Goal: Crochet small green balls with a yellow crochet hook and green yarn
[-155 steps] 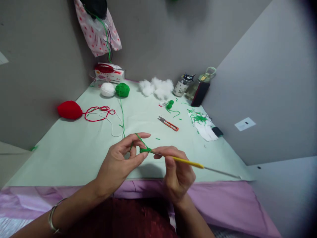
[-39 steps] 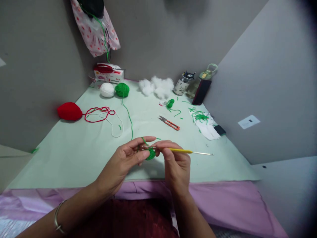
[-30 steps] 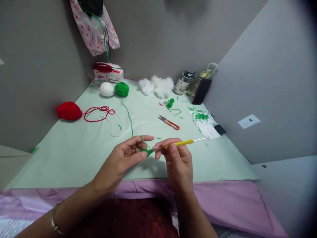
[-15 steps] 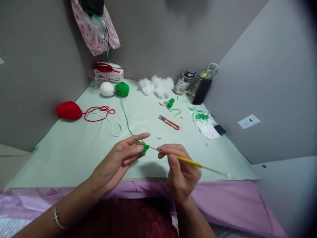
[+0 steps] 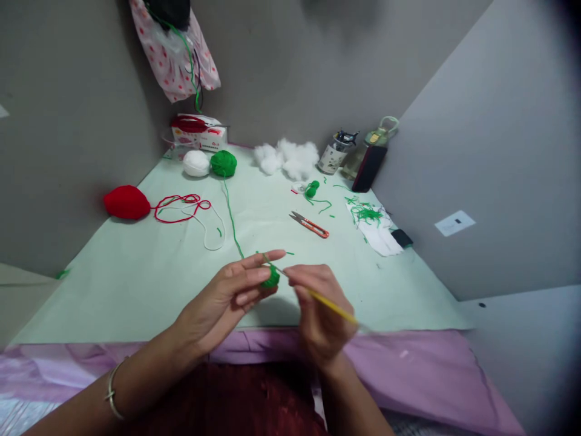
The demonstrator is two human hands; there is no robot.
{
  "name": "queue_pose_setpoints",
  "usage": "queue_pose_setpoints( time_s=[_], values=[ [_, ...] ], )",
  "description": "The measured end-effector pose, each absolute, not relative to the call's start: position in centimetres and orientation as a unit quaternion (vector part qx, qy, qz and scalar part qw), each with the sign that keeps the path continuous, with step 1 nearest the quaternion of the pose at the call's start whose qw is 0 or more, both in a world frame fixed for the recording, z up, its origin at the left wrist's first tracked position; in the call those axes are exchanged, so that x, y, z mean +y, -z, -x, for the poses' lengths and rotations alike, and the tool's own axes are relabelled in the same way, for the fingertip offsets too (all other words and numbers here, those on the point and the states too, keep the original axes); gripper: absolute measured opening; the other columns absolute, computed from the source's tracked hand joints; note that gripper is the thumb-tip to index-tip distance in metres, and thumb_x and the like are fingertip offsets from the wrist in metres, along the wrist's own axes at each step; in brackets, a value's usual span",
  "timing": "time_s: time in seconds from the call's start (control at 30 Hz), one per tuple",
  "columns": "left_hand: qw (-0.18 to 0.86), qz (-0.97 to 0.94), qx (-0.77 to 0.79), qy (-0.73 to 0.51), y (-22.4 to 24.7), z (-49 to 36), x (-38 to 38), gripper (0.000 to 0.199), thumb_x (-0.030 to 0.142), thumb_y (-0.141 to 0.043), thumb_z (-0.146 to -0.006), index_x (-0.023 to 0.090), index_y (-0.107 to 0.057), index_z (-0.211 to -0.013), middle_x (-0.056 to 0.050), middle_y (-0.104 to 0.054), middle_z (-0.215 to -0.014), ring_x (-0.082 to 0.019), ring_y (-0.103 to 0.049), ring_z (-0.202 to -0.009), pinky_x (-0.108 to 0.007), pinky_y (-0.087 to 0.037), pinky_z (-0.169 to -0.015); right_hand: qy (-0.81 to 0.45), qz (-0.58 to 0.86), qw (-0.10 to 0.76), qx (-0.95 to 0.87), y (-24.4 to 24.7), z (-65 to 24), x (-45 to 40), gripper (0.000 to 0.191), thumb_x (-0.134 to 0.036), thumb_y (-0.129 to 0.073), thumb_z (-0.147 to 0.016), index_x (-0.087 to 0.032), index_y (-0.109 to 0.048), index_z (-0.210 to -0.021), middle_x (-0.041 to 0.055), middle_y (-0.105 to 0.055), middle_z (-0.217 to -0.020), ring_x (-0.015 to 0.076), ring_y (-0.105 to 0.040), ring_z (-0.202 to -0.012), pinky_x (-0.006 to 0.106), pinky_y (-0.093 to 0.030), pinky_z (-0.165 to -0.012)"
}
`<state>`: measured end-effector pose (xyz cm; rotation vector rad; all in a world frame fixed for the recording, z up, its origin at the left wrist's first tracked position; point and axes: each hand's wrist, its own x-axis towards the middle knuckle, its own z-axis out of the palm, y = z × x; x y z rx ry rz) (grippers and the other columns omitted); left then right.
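Note:
My left hand (image 5: pixel 236 287) pinches a small green crochet piece (image 5: pixel 271 278) between thumb and fingers, its index finger stretched out with green yarn over it. In my right hand (image 5: pixel 324 312) is a crochet hook (image 5: pixel 333 304) with a yellow handle, held like a pen. The hook's metal tip meets the top of the crochet piece; the exact stitch is too small to make out. From the left hand a strand of yarn (image 5: pixel 232 221) runs back to a green yarn ball (image 5: pixel 224 163) on the table.
A white yarn ball (image 5: pixel 196 163) and a red yarn ball (image 5: pixel 126 202) lie at the left. Orange thread snips (image 5: pixel 309 224) rest mid-table, with white stuffing (image 5: pixel 288 158) behind. At the right are yarn scraps on tissue (image 5: pixel 379 233), a pen holder (image 5: pixel 334 155) and a phone (image 5: pixel 370 169).
Both hands have drawn closer together; the left moved slightly right with the crochet piece, the right slightly left. The hook's rear end has swung downward, steepening its tilt.

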<state>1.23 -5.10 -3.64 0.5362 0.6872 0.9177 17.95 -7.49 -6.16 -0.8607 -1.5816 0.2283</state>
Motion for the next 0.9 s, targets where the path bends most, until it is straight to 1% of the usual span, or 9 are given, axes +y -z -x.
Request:
queue_pose_setpoints(
  time_s=[0.03, 0.1, 0.13, 0.2, 0.3, 0.5, 0.63, 0.8, 0.9],
  values=[
    [0.803, -0.25, 0.319, -0.437, 3.6, -1.1, -5.0, 0.035, 0.025, -0.089, -0.078, 0.017, -0.084, -0.112, 0.007, -0.053, -0.065, -0.004, -0.029, -0.052, -0.027, -0.052, -0.086, -0.155, 0.382, 0.636, -0.652, 5.9, -18.0, -7.3, 0.028, -0.012, -0.059, -0.1, -0.027, -0.078, -0.113, 0.0049, -0.078, -0.094, 0.0193, -0.071, -0.082, 0.035, -0.06, -0.071],
    [0.779, -0.274, 0.326, -0.46, 3.5, -1.1, -5.1, 0.036, 0.023, -0.089, -0.079, 0.021, -0.084, -0.115, 0.004, -0.061, -0.076, -0.006, -0.045, -0.062, -0.027, -0.05, -0.089, -0.253, 0.384, 0.653, -0.601, 5.6, -18.0, -7.0, 0.021, -0.019, -0.06, -0.102, -0.026, -0.079, -0.101, 0.0034, -0.075, -0.085, 0.0184, -0.068, -0.076, 0.034, -0.057, -0.067],
    [0.767, -0.296, 0.33, -0.464, 3.5, -1.1, -5.1, 0.038, 0.023, -0.089, -0.079, 0.024, -0.083, -0.116, 0.002, -0.066, -0.083, -0.009, -0.052, -0.071, -0.026, -0.048, -0.088, -0.284, 0.377, 0.655, -0.591, 5.5, -17.9, -6.8, 0.019, -0.022, -0.061, -0.102, -0.026, -0.08, -0.098, 0.0034, -0.075, -0.084, 0.0183, -0.068, -0.076, 0.034, -0.057, -0.067],
    [0.745, -0.338, 0.339, -0.464, 3.5, -1.2, -5.4, 0.039, 0.025, -0.088, -0.08, 0.028, -0.082, -0.119, -0.001, -0.07, -0.091, -0.014, -0.059, -0.086, -0.026, -0.046, -0.086, -0.321, 0.369, 0.645, -0.587, 5.7, -17.8, -6.6, 0.016, -0.024, -0.065, -0.1, -0.026, -0.081, -0.098, 0.0036, -0.077, -0.087, 0.0177, -0.068, -0.078, 0.033, -0.057, -0.069],
    [0.716, -0.384, 0.361, -0.458, 3.7, -1.1, -5.7, 0.037, 0.031, -0.085, -0.084, 0.03, -0.082, -0.121, -0.003, -0.07, -0.094, -0.019, -0.06, -0.093, -0.03, -0.046, -0.088, -0.363, 0.379, 0.646, -0.554, 6.0, -17.8, -6.3, 0.015, -0.027, -0.066, -0.1, -0.024, -0.08, -0.099, 0.0035, -0.077, -0.089, 0.0149, -0.067, -0.073, 0.031, -0.057, -0.069],
    [0.676, -0.427, 0.386, -0.461, 4.1, -0.6, -5.7, 0.036, 0.033, -0.084, -0.085, 0.03, -0.081, -0.12, -0.003, -0.064, -0.095, -0.02, -0.057, -0.094, -0.03, -0.045, -0.087, -0.457, 0.334, 0.657, -0.498, 5.8, -18.1, -6.2, 0.02, -0.03, -0.061, -0.104, -0.022, -0.077, -0.095, 0.0024, -0.076, -0.088, 0.0117, -0.067, -0.069, 0.027, -0.058, -0.067],
    [0.639, -0.458, 0.406, -0.465, 4.1, -0.6, -5.7, 0.033, 0.03, -0.082, -0.086, 0.029, -0.081, -0.119, -0.001, -0.062, -0.089, -0.018, -0.055, -0.089, -0.029, -0.044, -0.085, -0.38, 0.364, 0.64, -0.559, 5.5, -18.1, -6.9, 0.021, -0.023, -0.055, -0.106, -0.023, -0.076, -0.101, 0.0023, -0.077, -0.091, 0.012, -0.07, -0.071, 0.028, -0.06, -0.069],
    [0.546, -0.495, 0.459, -0.497, 3.6, -1.2, -6.1, 0.037, 0.022, -0.081, -0.084, 0.029, -0.078, -0.12, 0.002, -0.061, -0.086, -0.017, -0.053, -0.081, -0.03, -0.045, -0.084, -0.124, 0.357, 0.584, -0.718, 5.5, -17.8, -7.8, 0.025, -0.012, -0.053, -0.102, -0.023, -0.072, -0.114, 0.0068, -0.079, -0.096, 0.0194, -0.076, -0.086, 0.035, -0.063, -0.075],
    [0.536, -0.481, 0.472, -0.508, 3.3, -1.6, -6.3, 0.044, 0.02, -0.084, -0.078, 0.027, -0.077, -0.121, 0.001, -0.063, -0.086, -0.017, -0.055, -0.08, -0.029, -0.047, -0.079, -0.033, 0.347, 0.557, -0.754, 5.9, -17.6, -7.8, 0.027, -0.01, -0.053, -0.1, -0.022, -0.07, -0.119, 0.0101, -0.079, -0.099, 0.0205, -0.076, -0.088, 0.035, -0.064, -0.073]
  ],
)
